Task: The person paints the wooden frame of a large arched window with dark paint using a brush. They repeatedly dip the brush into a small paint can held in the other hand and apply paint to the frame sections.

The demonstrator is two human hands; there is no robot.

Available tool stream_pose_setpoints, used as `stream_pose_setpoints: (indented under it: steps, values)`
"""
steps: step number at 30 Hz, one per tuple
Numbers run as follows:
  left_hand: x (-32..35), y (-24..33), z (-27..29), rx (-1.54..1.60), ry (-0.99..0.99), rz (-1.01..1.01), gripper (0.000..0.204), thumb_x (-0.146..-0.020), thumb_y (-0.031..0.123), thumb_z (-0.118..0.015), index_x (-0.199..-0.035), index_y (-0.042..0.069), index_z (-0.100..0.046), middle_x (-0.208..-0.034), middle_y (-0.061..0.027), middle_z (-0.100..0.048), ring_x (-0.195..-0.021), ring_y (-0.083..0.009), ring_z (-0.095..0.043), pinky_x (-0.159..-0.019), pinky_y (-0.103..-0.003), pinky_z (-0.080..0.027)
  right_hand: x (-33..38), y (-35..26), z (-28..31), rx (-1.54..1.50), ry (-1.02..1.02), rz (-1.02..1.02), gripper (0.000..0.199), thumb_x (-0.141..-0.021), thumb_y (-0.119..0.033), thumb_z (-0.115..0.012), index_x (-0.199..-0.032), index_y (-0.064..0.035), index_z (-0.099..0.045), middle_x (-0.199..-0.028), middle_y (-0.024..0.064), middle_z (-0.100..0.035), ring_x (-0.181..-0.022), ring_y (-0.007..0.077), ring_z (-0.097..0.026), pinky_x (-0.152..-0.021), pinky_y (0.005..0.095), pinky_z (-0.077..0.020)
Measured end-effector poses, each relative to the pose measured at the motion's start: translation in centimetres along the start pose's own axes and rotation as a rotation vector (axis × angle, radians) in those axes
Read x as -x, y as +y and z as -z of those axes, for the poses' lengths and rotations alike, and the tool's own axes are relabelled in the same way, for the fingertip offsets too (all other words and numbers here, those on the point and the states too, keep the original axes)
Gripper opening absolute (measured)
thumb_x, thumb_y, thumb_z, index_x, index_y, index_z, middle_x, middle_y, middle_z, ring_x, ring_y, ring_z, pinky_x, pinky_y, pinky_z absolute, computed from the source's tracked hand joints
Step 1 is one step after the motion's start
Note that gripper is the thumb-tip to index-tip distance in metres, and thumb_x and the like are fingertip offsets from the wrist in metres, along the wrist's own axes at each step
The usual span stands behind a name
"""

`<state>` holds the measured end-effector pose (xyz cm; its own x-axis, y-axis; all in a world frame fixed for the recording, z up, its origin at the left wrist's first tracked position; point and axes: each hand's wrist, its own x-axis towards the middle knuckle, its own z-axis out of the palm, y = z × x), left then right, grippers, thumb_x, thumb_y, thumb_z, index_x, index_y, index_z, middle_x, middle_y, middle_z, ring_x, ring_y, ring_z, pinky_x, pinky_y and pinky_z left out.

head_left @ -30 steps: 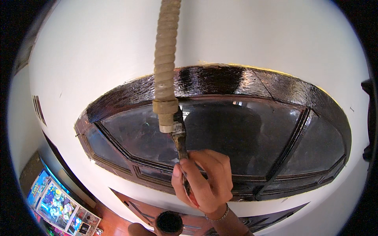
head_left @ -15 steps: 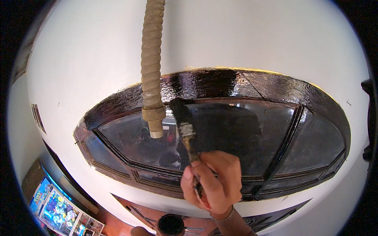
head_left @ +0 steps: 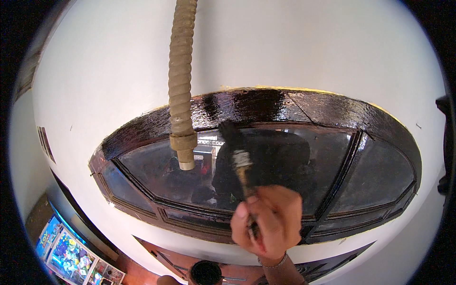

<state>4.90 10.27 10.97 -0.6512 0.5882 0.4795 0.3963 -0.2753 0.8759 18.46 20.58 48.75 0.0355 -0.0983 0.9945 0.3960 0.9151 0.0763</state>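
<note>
My right hand (head_left: 270, 221) is closed round the handle of a paintbrush (head_left: 242, 164), which tilts up and to the left. Its black bristles reach the lower edge of the glossy dark wooden arch frame (head_left: 259, 102), over the glass panes (head_left: 270, 166). A pale patch crosses the brush where handle and bristles meet. At the lower edge, a round pot (head_left: 205, 274) holds dark paint. Just left of it a small part of my left hand (head_left: 167, 280) shows, seemingly gripping the pot; most of its fingers are out of view.
A beige ribbed hose (head_left: 180, 85) hangs from above in front of the frame, left of the brush. White wall (head_left: 308, 42) surrounds the arch. Below stands a reddish-brown door top (head_left: 175, 259). At lower left is a brightly coloured lit cabinet (head_left: 71, 254).
My right hand and the brush have moved to the right and slightly down, the bristles passing along the frame's lower edge. The pot has shifted slightly.
</note>
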Motion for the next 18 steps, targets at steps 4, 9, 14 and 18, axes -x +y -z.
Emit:
stream_pose_setpoints:
  steps: [4, 9, 14, 18]
  values:
    - [-0.4, 0.5, 0.0, -0.011, 0.007, 0.007, 0.104, -0.056, 0.022, -0.095, -0.143, 0.006, -0.041, -0.133, -0.0188, -0.060, -0.120, -0.0311, -0.062, -0.104, -0.046, -0.050, -0.6, 1.5, 1.3, 0.166, 0.099, 0.008, 0.019, -0.083, -0.001, -0.069, -0.101, 0.0020, -0.061, -0.094, 0.0188, -0.065, -0.083, 0.0312, -0.064, -0.070, 0.0400, -0.0527]
    - [-0.9, 1.2, 0.2, -0.040, 0.012, 0.018, 0.104, -0.056, 0.023, -0.096, -0.143, 0.006, -0.041, -0.133, -0.0190, -0.060, -0.120, -0.0315, -0.061, -0.104, -0.046, -0.050, -0.3, 0.4, 1.9, 0.103, 0.155, 0.020, 0.022, -0.075, 0.001, -0.073, -0.096, -0.0022, -0.067, -0.094, 0.0175, -0.067, -0.081, 0.0315, -0.065, -0.068, 0.0386, -0.0543]
    - [-1.5, 1.6, 0.3, -0.044, 0.000, 0.010, 0.105, -0.056, 0.024, -0.096, -0.143, 0.006, -0.041, -0.133, -0.0192, -0.059, -0.120, -0.0318, -0.061, -0.104, -0.046, -0.050, 0.0, 0.7, 0.7, 0.009, 0.011, 0.033, 0.026, -0.073, 0.001, -0.076, -0.098, -0.0032, -0.070, -0.097, 0.0156, -0.067, -0.082, 0.0312, -0.064, -0.070, 0.0387, -0.0540]
    - [-1.6, 1.8, 0.4, -0.055, 0.000, 0.020, 0.105, -0.056, 0.024, -0.096, -0.143, 0.005, -0.041, -0.133, -0.0193, -0.059, -0.120, -0.0321, -0.061, -0.104, -0.046, -0.050, -0.3, 1.8, 2.1, 0.281, 0.085, -0.005, 0.014, -0.093, -0.007, -0.064, -0.098, 0.0050, -0.058, -0.093, 0.0202, -0.063, -0.080, 0.0307, -0.063, -0.069, 0.0374, -0.0513]
